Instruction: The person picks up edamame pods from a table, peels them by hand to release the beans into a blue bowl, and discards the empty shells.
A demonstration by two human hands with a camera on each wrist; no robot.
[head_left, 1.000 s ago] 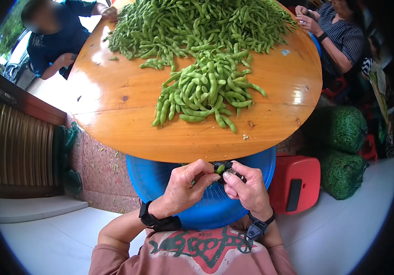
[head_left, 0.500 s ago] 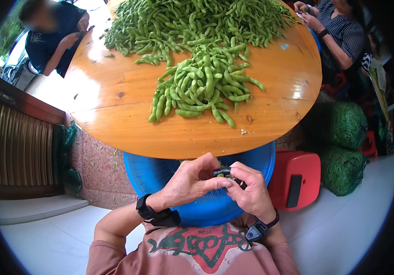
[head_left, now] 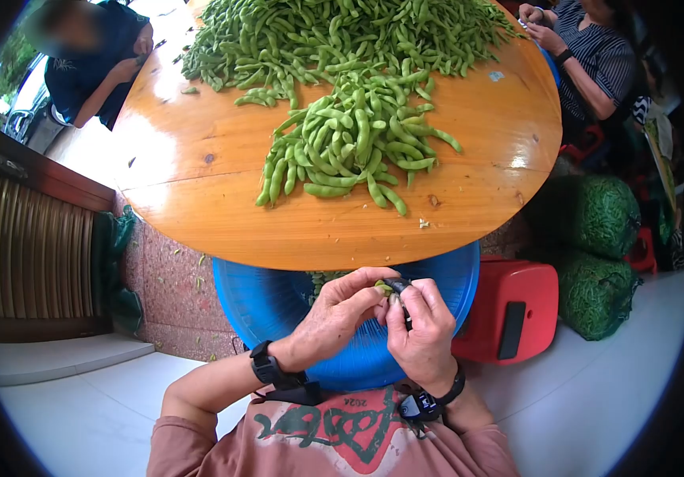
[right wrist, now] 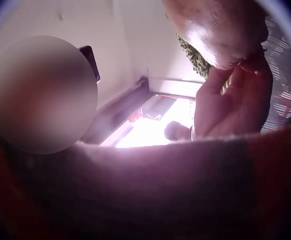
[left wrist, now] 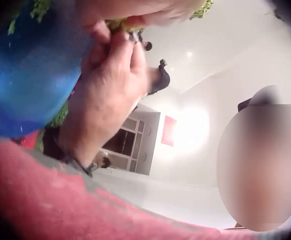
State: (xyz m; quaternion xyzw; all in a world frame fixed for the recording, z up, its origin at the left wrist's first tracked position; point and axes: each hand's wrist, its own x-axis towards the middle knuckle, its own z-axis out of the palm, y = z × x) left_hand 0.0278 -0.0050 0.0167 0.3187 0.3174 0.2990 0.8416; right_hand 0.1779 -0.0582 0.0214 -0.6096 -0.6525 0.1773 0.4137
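Note:
In the head view both hands meet over a blue basin (head_left: 266,318), just in front of the table edge. Between the thumb and fingers of my left hand (head_left: 330,322) is a green soybean pod (head_left: 385,288), mostly covered by the fingertips. My right hand (head_left: 423,338) grips a small black tool (head_left: 398,284), whose end lies right at the pod; I cannot tell its exact kind. Beyond them a small heap of soybean pods (head_left: 342,151) lies on the wooden table (head_left: 238,230). The left wrist view shows the right hand (left wrist: 108,95) with its fingertips close together.
A much larger pile of pods (head_left: 342,36) covers the far part of the table. Right of the basin is a red stool (head_left: 534,306), with stuffed green mesh sacks (head_left: 596,290) behind it. One person (head_left: 99,63) sits at the far left, another (head_left: 588,71) at the far right.
My hands have shifted slightly, and the right hand has turned so that its fingers point up more. The black tool and pod stay between the hands. The person at left has drawn their hands off the table.

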